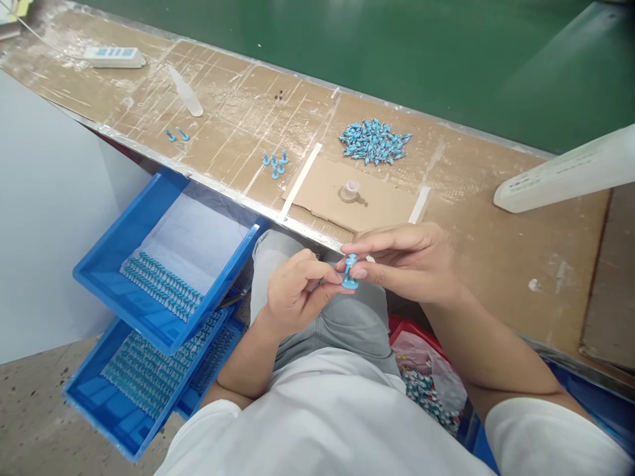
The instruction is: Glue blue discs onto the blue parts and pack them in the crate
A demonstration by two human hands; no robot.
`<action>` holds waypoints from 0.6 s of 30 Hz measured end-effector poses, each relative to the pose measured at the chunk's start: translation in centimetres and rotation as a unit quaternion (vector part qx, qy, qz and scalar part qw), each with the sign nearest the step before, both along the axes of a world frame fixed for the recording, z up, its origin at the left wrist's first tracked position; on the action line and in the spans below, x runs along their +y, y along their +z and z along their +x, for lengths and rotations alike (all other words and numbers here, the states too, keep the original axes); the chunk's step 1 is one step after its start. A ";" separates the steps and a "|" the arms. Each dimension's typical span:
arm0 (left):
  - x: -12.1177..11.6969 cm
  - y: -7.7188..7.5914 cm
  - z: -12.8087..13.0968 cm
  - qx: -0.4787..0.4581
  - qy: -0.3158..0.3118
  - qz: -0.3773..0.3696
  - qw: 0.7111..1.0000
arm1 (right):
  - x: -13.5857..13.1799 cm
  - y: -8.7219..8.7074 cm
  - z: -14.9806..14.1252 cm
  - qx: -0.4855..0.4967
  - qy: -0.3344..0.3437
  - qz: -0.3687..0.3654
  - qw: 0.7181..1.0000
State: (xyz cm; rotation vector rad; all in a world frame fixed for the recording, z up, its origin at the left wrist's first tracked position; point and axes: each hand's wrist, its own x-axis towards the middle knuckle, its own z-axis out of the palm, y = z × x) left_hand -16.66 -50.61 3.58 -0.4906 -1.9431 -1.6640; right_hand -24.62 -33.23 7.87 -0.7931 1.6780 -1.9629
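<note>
Between my two hands, just off the bench's front edge, is a small blue figurine (350, 272) on a round base, held upright. My left hand (302, 291) pinches it low, at the base, with thumb and fingertips. From the other side, the thumb and fingers of my right hand (407, 261) close on its upper part. Behind them on a cardboard sheet (317, 188) stands a small clear cup (350, 191). A heap of small blue pieces (376, 141) lies beyond the cup. Several similar blue figurines (275, 163) stand left of the sheet.
Two blue pieces (177, 135) and a white squeeze bottle (186, 92) lie further left, near a power strip (114, 57). Stacked blue trays (94, 291) with rows of figurines stand lower left. A red container (404, 325) is below my right arm; a big white bottle-like object (565, 173) is at right.
</note>
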 end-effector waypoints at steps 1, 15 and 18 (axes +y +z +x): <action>0.0 0.1 0.0 -0.005 -0.006 -0.005 1.000 | 0.0 -0.1 0.0 0.003 0.002 -0.009 1.000; 0.6 0.9 0.3 -0.002 0.001 -0.061 0.998 | -0.4 -0.3 -0.1 -0.046 0.012 0.016 0.999; 0.5 0.6 0.3 -0.005 -0.011 -0.057 0.998 | -0.5 -0.4 -0.2 -0.054 0.023 -0.001 0.998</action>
